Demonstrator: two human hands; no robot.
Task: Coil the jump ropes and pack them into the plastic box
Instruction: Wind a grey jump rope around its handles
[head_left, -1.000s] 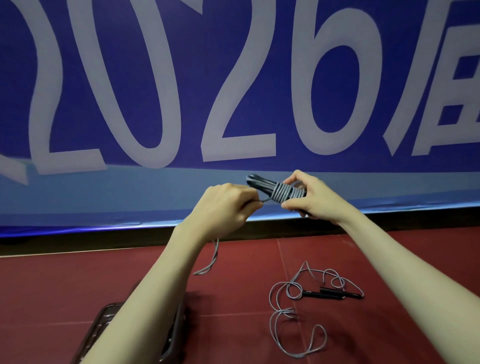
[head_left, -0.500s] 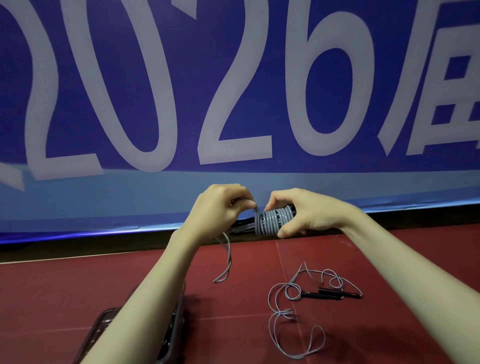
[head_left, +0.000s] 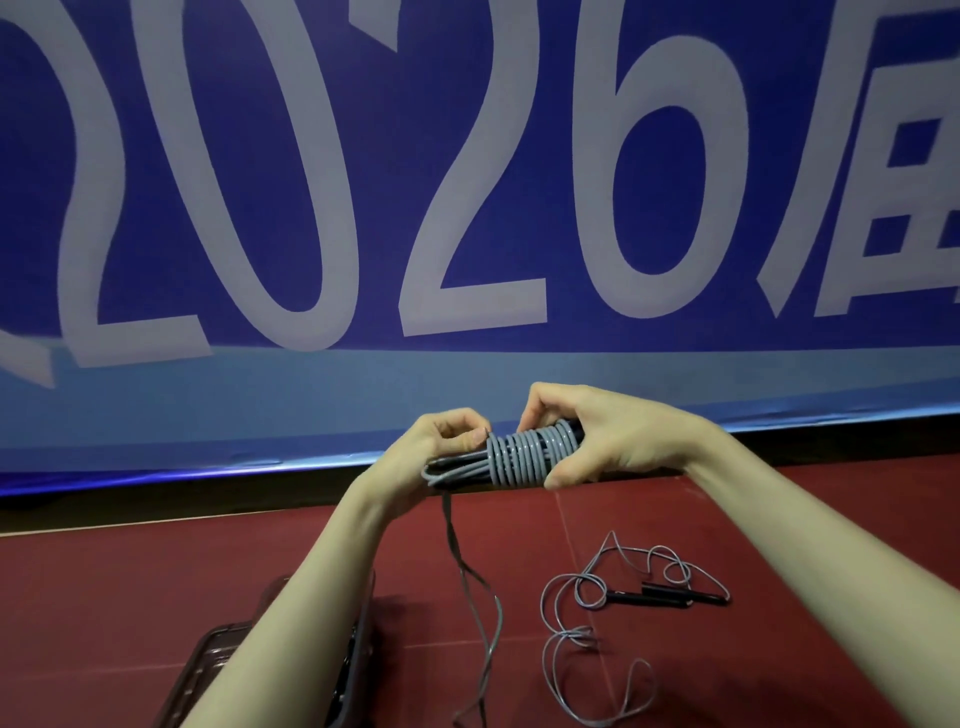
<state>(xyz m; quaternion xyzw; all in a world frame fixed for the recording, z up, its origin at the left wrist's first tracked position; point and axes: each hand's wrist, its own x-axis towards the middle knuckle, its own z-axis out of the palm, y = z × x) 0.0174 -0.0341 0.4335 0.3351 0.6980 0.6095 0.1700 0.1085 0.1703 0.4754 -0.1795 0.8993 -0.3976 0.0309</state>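
Wrapping the tail end around the grey jump rope bundle (head_left: 524, 457), held mid-frame above the floor.

Right hand (head_left: 613, 436) grips the bundle, left hand (head_left: 441, 452) pinches the cord at the last wrap; I'd keep it taut and tuck the end under. Count: two ropes, the second rope (head_left: 623, 613) loose at lower right, and one plastic box (head_left: 228, 660) at lower left.

Two ropes: one wound bundle (head_left: 524, 460) held up, one loose rope (head_left: 597, 639) on the floor. One box (head_left: 208, 660), partly hidden. Two hands: left (head_left: 441, 452), right (head_left: 608, 436). One banner (head_left: 467, 182).
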